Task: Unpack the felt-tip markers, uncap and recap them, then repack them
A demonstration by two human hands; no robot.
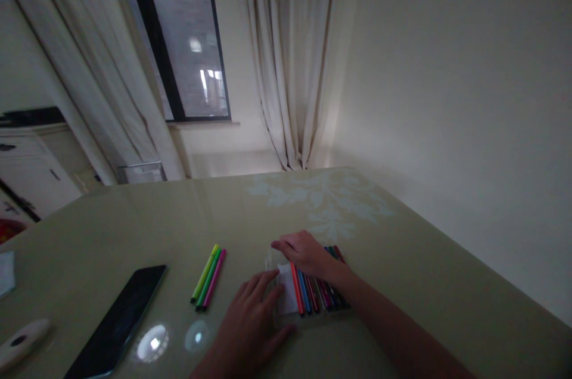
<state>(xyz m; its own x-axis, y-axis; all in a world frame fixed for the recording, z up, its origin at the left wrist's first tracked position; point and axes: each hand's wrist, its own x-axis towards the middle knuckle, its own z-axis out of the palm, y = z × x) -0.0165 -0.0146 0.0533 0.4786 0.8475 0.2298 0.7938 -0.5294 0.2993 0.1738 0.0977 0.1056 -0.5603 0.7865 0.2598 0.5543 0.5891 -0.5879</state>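
Note:
A clear plastic marker case (308,320) lies on the table, with several felt-tip markers (300,289) side by side in its middle and right part. A white paper or card (286,292) shows in its left part. My left hand (250,319) grips the case's near left corner, fingers bent along the left edge and thumb at the front. Across the top of the case reaches my right hand (306,252), its fingers drawn together at the far left corner. What they pinch, if anything, is hidden. The right forearm covers part of the markers.
Left of the case lie three loose markers (209,277), yellow, green and magenta. A dark phone (118,322) and a white rounded object (24,343) are further left. The glossy table (402,260) meets the wall on the right. Curtains and a window stand behind.

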